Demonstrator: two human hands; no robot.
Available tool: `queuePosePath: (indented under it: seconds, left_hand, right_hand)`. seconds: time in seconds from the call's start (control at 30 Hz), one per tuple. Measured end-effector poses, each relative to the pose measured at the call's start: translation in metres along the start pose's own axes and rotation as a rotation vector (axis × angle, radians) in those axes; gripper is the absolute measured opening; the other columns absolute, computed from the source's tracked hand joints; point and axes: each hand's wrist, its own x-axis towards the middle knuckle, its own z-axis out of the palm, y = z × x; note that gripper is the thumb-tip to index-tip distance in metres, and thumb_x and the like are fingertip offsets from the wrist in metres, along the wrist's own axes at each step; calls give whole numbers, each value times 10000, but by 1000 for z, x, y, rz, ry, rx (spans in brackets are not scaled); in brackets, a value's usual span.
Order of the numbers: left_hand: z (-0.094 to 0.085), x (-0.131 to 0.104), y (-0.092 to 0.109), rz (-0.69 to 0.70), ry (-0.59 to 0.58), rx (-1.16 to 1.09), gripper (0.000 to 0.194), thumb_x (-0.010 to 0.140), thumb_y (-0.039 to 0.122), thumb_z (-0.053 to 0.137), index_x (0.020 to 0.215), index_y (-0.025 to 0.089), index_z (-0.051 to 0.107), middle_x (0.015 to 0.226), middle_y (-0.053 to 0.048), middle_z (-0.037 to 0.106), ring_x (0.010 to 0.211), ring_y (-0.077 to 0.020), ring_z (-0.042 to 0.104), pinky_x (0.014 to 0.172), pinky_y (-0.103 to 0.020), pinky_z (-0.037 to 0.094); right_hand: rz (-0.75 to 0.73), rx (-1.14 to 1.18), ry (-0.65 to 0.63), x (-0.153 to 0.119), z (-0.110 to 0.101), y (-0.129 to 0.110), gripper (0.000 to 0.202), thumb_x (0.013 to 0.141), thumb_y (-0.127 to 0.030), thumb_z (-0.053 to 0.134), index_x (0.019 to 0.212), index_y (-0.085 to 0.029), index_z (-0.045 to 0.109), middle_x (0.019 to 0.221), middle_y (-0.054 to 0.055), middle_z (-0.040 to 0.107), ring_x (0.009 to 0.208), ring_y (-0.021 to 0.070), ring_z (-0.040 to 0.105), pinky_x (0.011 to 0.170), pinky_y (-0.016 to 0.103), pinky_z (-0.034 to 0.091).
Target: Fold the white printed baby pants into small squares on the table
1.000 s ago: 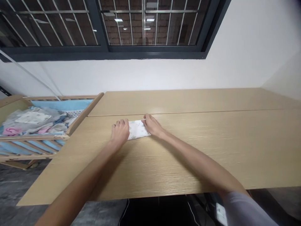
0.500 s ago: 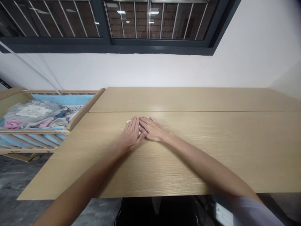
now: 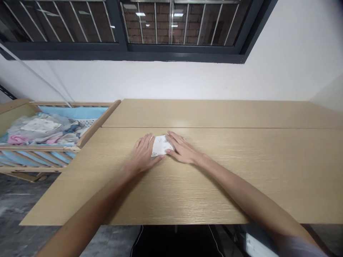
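Note:
A small folded white cloth (image 3: 161, 145) with a faint printed pattern lies on the wooden table (image 3: 227, 171). My left hand (image 3: 143, 152) rests flat at its left side, fingers stretched forward and thumb along the near edge. On the opposite side, my right hand (image 3: 182, 147) lies with its fingertips over the right edge of the cloth and its thumb near the lower corner. Both hands have their fingers extended; neither is wrapped round the cloth. Parts of the cloth's two ends are hidden under the fingers.
To the left stands a wooden crib (image 3: 98, 125) with blue lining, holding a heap of clothes (image 3: 43, 128). A barred window (image 3: 177, 53) is above the white wall behind the table. Below the near table edge, a black chair (image 3: 177, 242) shows.
My hands have moved apart from lying side by side over the cloth, the left going left and the right going right. The middle of the cloth now shows between them.

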Motion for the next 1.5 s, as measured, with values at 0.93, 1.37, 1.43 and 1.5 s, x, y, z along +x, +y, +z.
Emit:
queuePosePath:
  seconds: [0.93, 1.37, 1.43, 1.5]
  left_hand:
    - [-31, -3, 34, -413, -337, -335, 477, 914, 452, 577, 1260, 157, 432, 947, -118, 725, 868, -311, 720, 678, -367, 508]
    - [-24, -33, 93, 182, -211, -4, 343, 986, 358, 493, 1091, 122, 719, 999, -188, 750, 967, -335, 705, 774, -437, 581]
    - [-21, -35, 95, 190, -229, 4, 363, 989, 380, 492, 1081, 124, 733, 992, -196, 753, 974, -349, 703, 791, -461, 585]
    - [-18, -35, 95, 155, -229, 20, 464, 973, 454, 516, 1141, 69, 711, 1047, -247, 737, 1031, -389, 686, 789, -481, 590]
  right_hand:
    - [318, 470, 59, 40, 2, 16, 342, 854, -304, 680, 1135, -145, 565, 1055, 96, 641, 859, 192, 625, 731, 330, 532]
    - [-342, 204, -307, 3, -14, -41, 506, 1082, -388, 273, 1579, -302, 316, 1644, -21, 293, 1541, 187, 204, 1277, 463, 134]
    - [-363, 224, -352, 1, -7, -38, 498, 1082, -378, 289, 1572, -302, 331, 1631, -21, 312, 1539, 183, 208, 1281, 462, 127]
    - [-356, 204, -364, 5, -3, -29, 502, 1083, -382, 287, 1573, -281, 330, 1632, -4, 299, 1541, 187, 200, 1282, 472, 108]
